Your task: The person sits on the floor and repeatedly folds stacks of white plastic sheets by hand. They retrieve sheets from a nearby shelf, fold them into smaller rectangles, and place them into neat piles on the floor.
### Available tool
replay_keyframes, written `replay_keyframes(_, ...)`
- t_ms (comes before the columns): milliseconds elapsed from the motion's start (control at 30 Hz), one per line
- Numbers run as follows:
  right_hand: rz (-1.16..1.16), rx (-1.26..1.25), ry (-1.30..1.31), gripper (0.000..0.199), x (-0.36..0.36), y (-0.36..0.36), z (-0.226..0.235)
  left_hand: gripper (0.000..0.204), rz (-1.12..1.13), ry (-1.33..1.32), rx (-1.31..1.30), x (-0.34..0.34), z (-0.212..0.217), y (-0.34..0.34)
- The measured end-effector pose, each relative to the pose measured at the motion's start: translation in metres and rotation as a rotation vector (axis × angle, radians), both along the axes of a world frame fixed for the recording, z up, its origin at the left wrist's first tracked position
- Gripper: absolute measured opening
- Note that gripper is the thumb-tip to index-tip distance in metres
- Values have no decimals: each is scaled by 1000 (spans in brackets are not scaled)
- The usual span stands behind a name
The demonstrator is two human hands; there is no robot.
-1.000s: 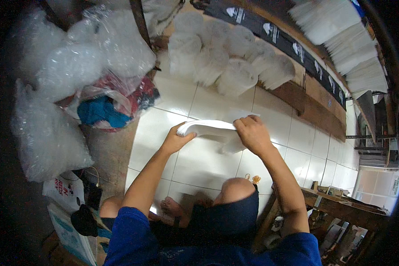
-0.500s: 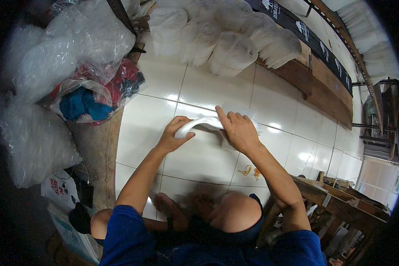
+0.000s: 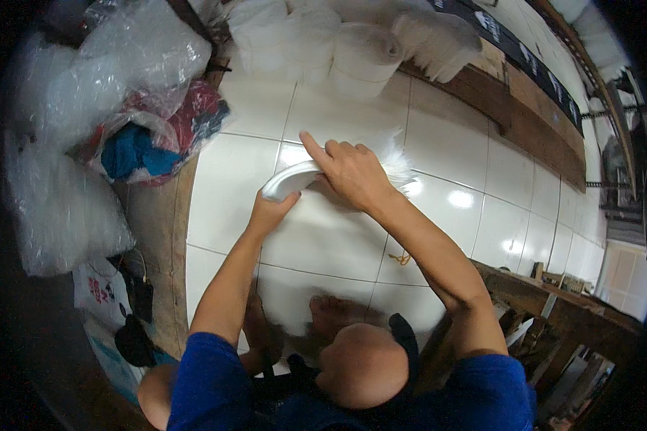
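Note:
A bent white bundle point(image 3: 292, 177), seemingly of thin plastic sheets or strands, arches between my two hands above the tiled floor. My left hand point(image 3: 269, 211) is wrapped round its left end, thumb on the near side. Over its middle and right part lies my right hand point(image 3: 352, 172), closed on it, with the index finger stretched out forward. The bundle's frayed, feathery white end fans out beyond the right hand. Some of the bundle is hidden under that hand.
Several rolled whitish bundles point(image 3: 366, 57) stand at the back beside a low wooden board point(image 3: 532, 136). Clear plastic sacks point(image 3: 68, 194) and a bag of blue and red cloth point(image 3: 138, 152) are at left. Orange bands point(image 3: 401, 258) lie near my right forearm. A wooden frame point(image 3: 553, 309) stands right.
Both hands have moved left and away from me with the bundle; the right hand more so. The bundle's frayed end now shows beyond the right hand. The view has shifted slightly.

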State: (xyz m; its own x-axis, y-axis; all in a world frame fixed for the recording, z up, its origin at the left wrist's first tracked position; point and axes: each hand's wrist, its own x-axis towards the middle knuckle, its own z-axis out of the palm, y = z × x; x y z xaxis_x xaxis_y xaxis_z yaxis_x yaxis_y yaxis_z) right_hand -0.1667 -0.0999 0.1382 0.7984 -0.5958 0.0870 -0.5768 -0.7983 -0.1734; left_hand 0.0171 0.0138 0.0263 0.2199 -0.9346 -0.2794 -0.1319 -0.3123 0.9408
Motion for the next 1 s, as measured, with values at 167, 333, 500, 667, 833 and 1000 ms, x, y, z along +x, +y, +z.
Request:
replay_keyframes(167, 54, -146, 49, 62, -6, 2, -14, 48, -19, 138, -57, -10, 8, 2)
replay_keyframes(333, 22, -92, 0, 49, -25, 3, -18, 34, -23, -74, 98, -12, 23, 0)
replay_keyframes(500, -128, 234, -38, 32, -73, 17, 6, 34, -276, -387, -388, 6, 41, 0)
replay_keyframes(667, -106, 261, -367, 28, -73, 33, 22, 31, -554, -662, -497, 2, 131, -25)
replay_keyframes(833, -82, 131, -173, 11, -65, 41, 67, 31, -500, -333, -441, 13, 130, -14)
replay_keyframes(1000, 4, -53, -14, 16, -50, 41, 54, 39, -324, 15, -49, 6, 47, 19)
